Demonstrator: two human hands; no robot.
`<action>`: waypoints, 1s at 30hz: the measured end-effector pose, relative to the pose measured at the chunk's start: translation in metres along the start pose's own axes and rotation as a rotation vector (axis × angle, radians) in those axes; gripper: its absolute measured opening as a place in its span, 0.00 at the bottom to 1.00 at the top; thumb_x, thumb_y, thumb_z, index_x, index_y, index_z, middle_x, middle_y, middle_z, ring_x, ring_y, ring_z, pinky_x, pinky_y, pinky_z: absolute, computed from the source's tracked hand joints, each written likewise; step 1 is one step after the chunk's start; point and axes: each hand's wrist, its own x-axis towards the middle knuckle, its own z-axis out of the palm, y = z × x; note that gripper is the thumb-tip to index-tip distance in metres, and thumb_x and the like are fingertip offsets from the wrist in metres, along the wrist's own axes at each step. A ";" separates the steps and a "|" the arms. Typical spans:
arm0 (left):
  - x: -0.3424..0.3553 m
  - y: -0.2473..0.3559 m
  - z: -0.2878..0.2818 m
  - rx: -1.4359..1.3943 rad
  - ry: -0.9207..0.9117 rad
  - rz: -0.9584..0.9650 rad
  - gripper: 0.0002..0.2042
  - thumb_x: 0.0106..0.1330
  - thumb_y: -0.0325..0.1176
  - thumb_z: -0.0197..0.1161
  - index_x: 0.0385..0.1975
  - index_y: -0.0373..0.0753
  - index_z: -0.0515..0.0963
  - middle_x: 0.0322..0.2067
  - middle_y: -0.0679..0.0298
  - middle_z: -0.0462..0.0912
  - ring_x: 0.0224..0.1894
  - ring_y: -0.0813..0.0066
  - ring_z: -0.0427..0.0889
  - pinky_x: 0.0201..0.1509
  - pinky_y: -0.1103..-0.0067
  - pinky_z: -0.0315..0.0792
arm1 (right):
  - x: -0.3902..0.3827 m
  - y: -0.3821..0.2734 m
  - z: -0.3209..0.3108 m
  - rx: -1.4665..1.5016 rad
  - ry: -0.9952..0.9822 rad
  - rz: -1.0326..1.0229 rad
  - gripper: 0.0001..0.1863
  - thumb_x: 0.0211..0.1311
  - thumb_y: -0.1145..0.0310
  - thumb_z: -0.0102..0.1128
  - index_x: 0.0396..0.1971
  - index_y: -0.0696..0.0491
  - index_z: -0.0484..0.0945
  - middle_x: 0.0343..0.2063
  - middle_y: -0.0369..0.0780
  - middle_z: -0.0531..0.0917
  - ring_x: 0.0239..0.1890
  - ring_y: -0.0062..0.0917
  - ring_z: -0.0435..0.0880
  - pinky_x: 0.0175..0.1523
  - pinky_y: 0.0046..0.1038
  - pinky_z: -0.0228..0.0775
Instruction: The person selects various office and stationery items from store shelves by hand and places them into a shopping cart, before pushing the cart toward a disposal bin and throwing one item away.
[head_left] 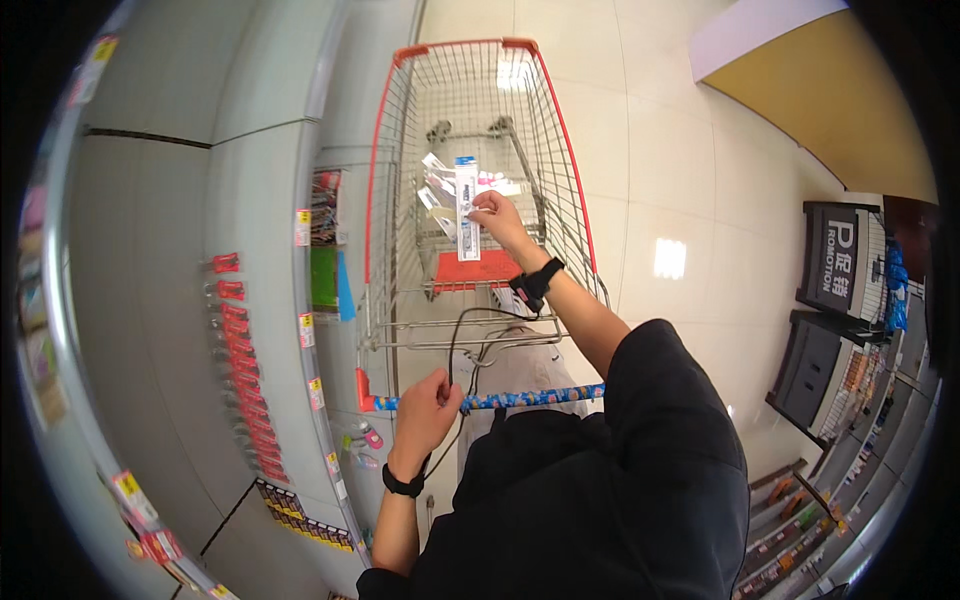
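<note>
My right hand [492, 217] pinches a long, narrow white and blue package [466, 185] over the basket of a shopping cart [577, 190]. What is inside the package is too small to make out. Beyond and beside it, several flat, pale packs [435, 208] show in the cart, partly hidden by the held package. Closer to my body, my left hand [428, 408] is closed at the left part of the blue patterned handle [520, 398]. Both wrists wear black bands, and a thin black cable [453, 345] loops between them.
On the left runs a grey shelf [260, 190] with a row of red packaged items [237, 345] and price tags. A red child-seat flap [470, 270] lies inside the cart. Dark promotional bins [835, 255] and stocked racks line the right, across the tiled floor [680, 180].
</note>
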 end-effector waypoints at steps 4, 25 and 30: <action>-0.084 -0.022 -0.006 -0.148 0.145 0.102 0.12 0.58 0.33 0.61 0.21 0.34 0.66 0.16 0.54 0.69 0.19 0.59 0.70 0.24 0.70 0.63 | -0.052 -0.107 0.072 0.060 -0.127 -0.225 0.16 0.53 0.78 0.64 0.40 0.54 0.71 0.29 0.31 0.77 0.31 0.14 0.75 0.37 0.19 0.69; -0.334 -0.190 -0.047 -0.347 0.835 0.237 0.08 0.61 0.33 0.61 0.28 0.35 0.74 0.19 0.61 0.77 0.22 0.70 0.77 0.29 0.74 0.70 | -0.443 -0.341 0.677 -1.155 -1.424 -1.246 0.14 0.54 0.74 0.58 0.42 0.53 0.78 0.35 0.41 0.84 0.38 0.26 0.82 0.45 0.26 0.73; -0.371 -0.216 -0.042 -0.400 0.942 0.244 0.08 0.63 0.32 0.61 0.27 0.33 0.73 0.19 0.62 0.75 0.21 0.76 0.74 0.28 0.77 0.69 | -0.447 -0.302 0.728 -1.680 -1.402 -1.157 0.19 0.47 0.67 0.64 0.44 0.47 0.82 0.41 0.39 0.84 0.46 0.33 0.82 0.52 0.33 0.73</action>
